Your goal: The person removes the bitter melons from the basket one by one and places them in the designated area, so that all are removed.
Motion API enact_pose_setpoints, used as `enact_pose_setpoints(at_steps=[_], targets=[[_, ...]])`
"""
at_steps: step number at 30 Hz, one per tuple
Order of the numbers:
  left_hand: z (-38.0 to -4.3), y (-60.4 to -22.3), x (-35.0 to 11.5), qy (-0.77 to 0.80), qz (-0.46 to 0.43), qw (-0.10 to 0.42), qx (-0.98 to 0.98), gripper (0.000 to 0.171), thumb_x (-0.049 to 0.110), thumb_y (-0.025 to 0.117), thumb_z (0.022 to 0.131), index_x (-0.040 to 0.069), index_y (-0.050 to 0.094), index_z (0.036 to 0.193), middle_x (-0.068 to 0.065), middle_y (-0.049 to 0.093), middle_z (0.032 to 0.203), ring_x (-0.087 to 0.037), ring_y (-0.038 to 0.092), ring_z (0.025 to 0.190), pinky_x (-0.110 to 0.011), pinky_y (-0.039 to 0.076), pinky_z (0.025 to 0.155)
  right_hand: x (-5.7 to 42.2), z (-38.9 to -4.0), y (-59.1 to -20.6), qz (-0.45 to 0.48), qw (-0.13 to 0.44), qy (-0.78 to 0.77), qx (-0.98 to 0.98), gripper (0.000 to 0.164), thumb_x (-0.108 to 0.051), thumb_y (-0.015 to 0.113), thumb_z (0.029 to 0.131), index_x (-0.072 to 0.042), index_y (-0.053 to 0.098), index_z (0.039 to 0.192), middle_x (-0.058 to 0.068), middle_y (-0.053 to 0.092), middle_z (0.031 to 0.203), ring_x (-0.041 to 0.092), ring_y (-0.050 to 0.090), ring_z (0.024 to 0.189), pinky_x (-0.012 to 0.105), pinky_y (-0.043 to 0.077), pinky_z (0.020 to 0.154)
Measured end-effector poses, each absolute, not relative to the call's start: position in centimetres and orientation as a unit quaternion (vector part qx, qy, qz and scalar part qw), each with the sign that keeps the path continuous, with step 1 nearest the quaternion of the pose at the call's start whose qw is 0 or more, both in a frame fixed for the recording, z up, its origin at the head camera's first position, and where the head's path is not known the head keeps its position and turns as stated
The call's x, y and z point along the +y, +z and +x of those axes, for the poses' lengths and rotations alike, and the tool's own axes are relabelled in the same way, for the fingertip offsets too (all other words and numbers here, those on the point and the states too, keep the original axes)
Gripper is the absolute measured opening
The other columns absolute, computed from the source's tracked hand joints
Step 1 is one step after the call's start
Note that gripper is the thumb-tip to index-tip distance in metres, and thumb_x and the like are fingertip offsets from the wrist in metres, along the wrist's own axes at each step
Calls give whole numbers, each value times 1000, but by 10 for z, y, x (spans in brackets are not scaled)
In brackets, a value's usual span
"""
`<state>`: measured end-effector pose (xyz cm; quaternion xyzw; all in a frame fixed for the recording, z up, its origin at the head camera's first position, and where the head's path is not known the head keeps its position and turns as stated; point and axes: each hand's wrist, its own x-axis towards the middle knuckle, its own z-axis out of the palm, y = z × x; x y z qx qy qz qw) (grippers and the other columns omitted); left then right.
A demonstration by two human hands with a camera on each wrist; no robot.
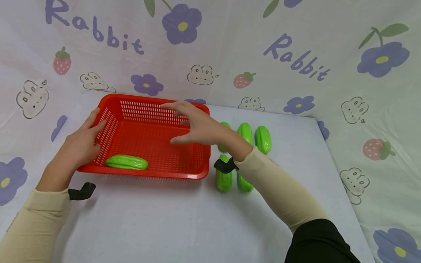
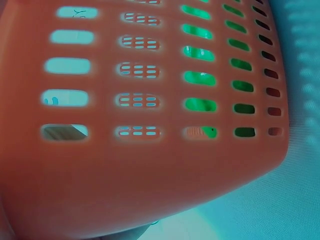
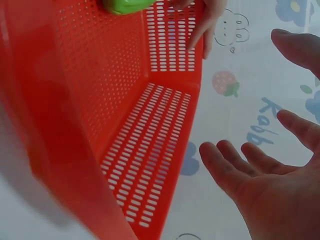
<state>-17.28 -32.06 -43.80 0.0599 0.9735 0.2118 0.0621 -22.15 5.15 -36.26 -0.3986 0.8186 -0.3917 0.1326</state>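
A red plastic basket (image 1: 138, 173) with slotted walls stands on the table. One glossy green ridged fruit (image 1: 126, 162), shaped like a star fruit, lies inside along its near wall. My left hand (image 1: 77, 146) holds the basket's left rim, fingers reaching over it. The basket's outer wall (image 2: 90, 175) fills most of the left wrist view. Above the basket's right part hovers my right hand (image 1: 200, 126), fingers spread and nothing between them. The right wrist view shows this right hand (image 3: 280, 185) apart from the rim.
Right of the basket lie several more green fruits (image 1: 263, 140) in two rows, some partly hidden by the right forearm. A white cloth covers the table (image 1: 148, 219). Behind hangs a printed curtain (image 1: 223, 33) with rabbits and flowers. Each wrist carries a black camera mount (image 1: 82, 191).
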Motion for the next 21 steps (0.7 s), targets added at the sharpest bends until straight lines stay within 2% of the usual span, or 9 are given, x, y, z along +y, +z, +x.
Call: enact_pose_setpoints(at_steps=[7, 17, 21], targets=[[-173, -438, -321, 212, 58, 63, 973, 88, -5, 63, 89, -4, 25, 168, -12, -14, 181, -65, 44, 135, -64, 62, 80, 36, -225, -369, -410, 136, -380, 818, 90, -23, 88, 90, -17, 42, 167, 3, 40, 165, 18, 48, 141, 29, 49, 112], [-174, -441, -322, 215, 59, 63, 973, 88, -6, 63, 89, -4, 25, 168, -11, -14, 181, -65, 43, 136, -64, 62, 80, 9, -231, -372, -405, 161, -355, 827, 92, -26, 88, 91, -25, 40, 169, -2, 38, 167, 13, 45, 142, 23, 48, 108], [-176, -441, -321, 210, 63, 61, 974, 87, -6, 62, 89, -4, 25, 168, -12, -14, 181, -65, 42, 137, -66, 60, 83, 1, -235, -379, -408, 166, -340, 831, 92, -27, 88, 91, -26, 38, 169, -1, 37, 168, 12, 45, 143, 26, 49, 108]])
